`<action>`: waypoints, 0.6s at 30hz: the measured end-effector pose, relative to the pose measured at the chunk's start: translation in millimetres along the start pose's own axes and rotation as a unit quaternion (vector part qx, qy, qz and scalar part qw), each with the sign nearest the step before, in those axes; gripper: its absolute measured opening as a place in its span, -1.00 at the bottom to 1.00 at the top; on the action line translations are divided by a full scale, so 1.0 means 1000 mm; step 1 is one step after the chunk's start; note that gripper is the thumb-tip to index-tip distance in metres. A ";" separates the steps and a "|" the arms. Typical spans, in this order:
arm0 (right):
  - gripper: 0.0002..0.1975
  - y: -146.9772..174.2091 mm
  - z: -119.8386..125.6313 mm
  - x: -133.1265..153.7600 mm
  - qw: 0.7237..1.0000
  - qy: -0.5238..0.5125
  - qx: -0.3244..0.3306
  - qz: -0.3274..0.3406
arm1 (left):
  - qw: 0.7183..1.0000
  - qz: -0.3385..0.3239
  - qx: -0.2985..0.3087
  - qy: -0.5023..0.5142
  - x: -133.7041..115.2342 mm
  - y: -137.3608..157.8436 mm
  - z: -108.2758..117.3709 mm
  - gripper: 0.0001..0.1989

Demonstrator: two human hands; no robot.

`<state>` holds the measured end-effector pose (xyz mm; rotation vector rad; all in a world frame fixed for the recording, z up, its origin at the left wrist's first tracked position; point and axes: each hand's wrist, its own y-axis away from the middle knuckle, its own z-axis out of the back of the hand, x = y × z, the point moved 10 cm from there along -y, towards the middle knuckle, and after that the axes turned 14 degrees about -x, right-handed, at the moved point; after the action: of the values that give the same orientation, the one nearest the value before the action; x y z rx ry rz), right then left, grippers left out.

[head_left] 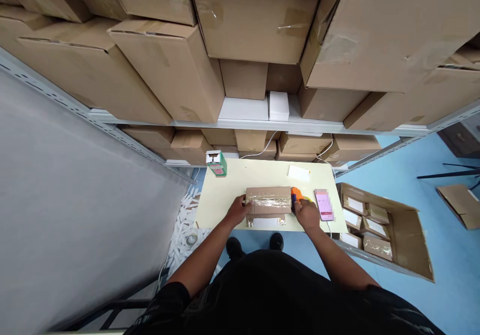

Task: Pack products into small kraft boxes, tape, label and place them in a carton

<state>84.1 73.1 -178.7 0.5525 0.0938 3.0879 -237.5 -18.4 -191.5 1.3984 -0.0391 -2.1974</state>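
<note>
A small brown cardboard box lies crosswise near the front edge of the pale table, with shiny clear tape along its top. My left hand grips its left end, thumb over the near corner. My right hand is closed around an orange and blue tape dispenser, held against the right end of the box. Part of the dispenser is hidden by my fingers. Just on the near side of the box shows a brown strip with a white label; whether it belongs to the same box I cannot tell.
A phone lies right of my right hand; white paper lies behind it. A green and white carton stands at the back left. Right of the table, a large open carton holds several small boxes. Shelves of cartons rise behind.
</note>
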 end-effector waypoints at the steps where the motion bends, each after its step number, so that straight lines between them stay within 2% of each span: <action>1: -0.50 0.004 0.001 0.006 0.997 -0.071 0.011 -0.007 | 1.000 -0.007 0.001 -0.003 -0.002 0.002 0.001 -0.46; 3: -0.43 0.013 -0.005 0.018 0.979 -0.191 0.063 -0.041 | 1.000 -0.017 0.002 -0.017 -0.006 0.007 0.003 -0.47; 5: -0.40 0.017 -0.009 0.031 0.964 -0.236 0.092 -0.077 | 0.999 -0.019 -0.011 -0.032 -0.011 0.013 0.009 -0.47; 10: -0.38 0.013 0.013 0.057 0.967 -0.237 0.050 -0.085 | 0.994 -0.054 -0.095 -0.027 -0.032 0.029 0.041 -0.44; 14: -0.36 0.015 0.036 0.067 0.959 -0.279 0.017 -0.052 | 0.988 -0.095 -0.118 0.007 -0.043 0.044 0.063 -0.45; 18: -0.38 0.023 0.042 0.071 0.941 -0.337 0.010 -0.020 | 0.978 -0.148 -0.116 0.091 -0.039 0.054 0.072 -0.33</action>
<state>32.2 53.8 -113.7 1.5325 0.1248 2.6723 -263.4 -65.1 -109.4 1.5418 0.5051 -2.2059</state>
